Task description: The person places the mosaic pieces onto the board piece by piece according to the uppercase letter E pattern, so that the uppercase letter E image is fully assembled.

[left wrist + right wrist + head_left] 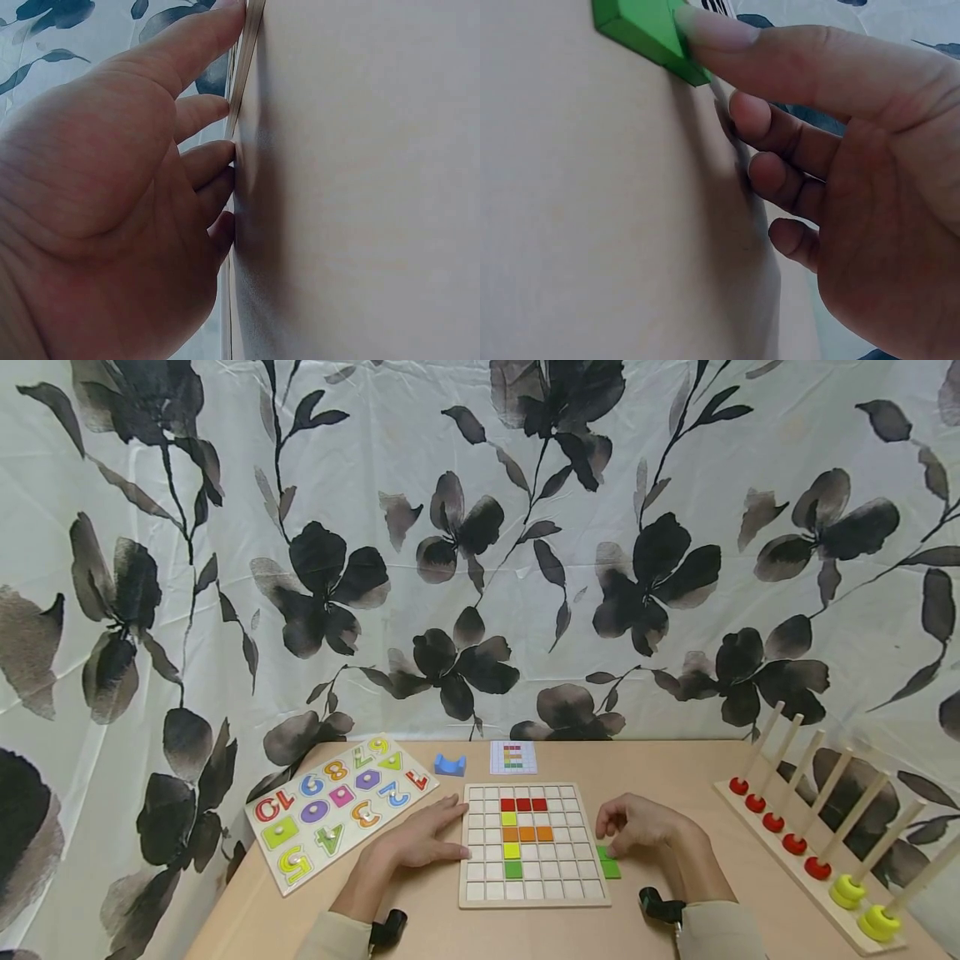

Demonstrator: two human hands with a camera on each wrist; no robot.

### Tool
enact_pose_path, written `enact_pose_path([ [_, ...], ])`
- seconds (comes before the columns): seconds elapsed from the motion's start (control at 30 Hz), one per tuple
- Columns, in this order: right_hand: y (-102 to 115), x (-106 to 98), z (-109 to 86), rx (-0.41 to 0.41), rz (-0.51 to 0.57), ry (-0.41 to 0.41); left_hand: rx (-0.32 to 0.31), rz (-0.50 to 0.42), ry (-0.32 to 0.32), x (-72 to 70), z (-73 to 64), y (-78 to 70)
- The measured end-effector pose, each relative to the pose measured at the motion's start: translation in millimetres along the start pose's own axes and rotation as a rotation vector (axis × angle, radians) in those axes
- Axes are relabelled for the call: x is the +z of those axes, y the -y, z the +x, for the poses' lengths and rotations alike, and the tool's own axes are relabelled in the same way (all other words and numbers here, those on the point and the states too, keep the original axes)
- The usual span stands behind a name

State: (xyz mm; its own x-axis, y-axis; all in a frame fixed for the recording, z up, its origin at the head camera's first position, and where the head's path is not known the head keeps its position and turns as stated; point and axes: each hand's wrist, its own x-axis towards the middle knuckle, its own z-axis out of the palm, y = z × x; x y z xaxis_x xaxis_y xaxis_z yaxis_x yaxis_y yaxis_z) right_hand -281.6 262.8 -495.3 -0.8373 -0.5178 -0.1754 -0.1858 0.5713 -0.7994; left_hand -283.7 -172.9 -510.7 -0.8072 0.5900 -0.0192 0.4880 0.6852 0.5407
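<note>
A wooden grid board (555,889) lies on the table in the head view. In it sit a row of red squares (523,805), a row of orange squares (527,833), single yellow squares and a green square (513,869). My left hand (420,837) rests at the board's left edge, its thumb and fingertips touching the rim. Beside the right edge, green square blocks (610,867) lie on the table. The thumb of my right hand (652,831) presses on a green block (641,30), other fingers curled; the index fingertip is hidden in the right wrist view.
A number-and-shape puzzle board (345,802) lies at the left. Behind the grid are a blue block (450,766) and a pattern card (513,757) with coloured squares. A peg stand (780,860) with red and yellow beads stands at the right. A floral cloth (480,568) hangs behind the table.
</note>
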Motion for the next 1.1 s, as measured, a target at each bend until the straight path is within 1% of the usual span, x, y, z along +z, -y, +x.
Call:
enact_pose_path([
  [0.17, 2, 1, -0.3, -0.006, -0.007, 0.016, -0.001, -0.001, -0.003, -0.1, 0.1, -0.2],
  [0.3, 5, 1, 0.2, -0.013, -0.014, 0.025, -0.014, -0.004, 0.002, -1.0, 0.4, -0.4],
  [0.37, 6, 0, 0.5, -0.002, -0.017, 0.014, -0.017, -0.003, 0.003, -1.3, 0.8, -0.5],
  [0.47, 6, 0, 1.1, 0.012, -0.036, -0.027, -0.018, -0.001, 0.003, -1.5, 1.2, -1.1],
  [0.6, 2, -1, 2.3, -0.003, -0.056, -0.080, -0.018, -0.006, 0.004, -1.4, 0.8, -1.6],
  [0.7, -2, -1, 4.2, -0.011, -0.051, -0.104, -0.022, -0.006, 0.007, -1.1, 0.6, -1.0],
  [0.9, -7, 0, 6.0, -0.016, -0.033, -0.113, -0.015, -0.002, 0.004, -0.6, 0.5, -0.4],
  [1.1, -6, -3, 2.6, -0.064, -0.025, -0.111, -0.009, -0.008, 0.002, 0.3, 0.4, -0.4],
])
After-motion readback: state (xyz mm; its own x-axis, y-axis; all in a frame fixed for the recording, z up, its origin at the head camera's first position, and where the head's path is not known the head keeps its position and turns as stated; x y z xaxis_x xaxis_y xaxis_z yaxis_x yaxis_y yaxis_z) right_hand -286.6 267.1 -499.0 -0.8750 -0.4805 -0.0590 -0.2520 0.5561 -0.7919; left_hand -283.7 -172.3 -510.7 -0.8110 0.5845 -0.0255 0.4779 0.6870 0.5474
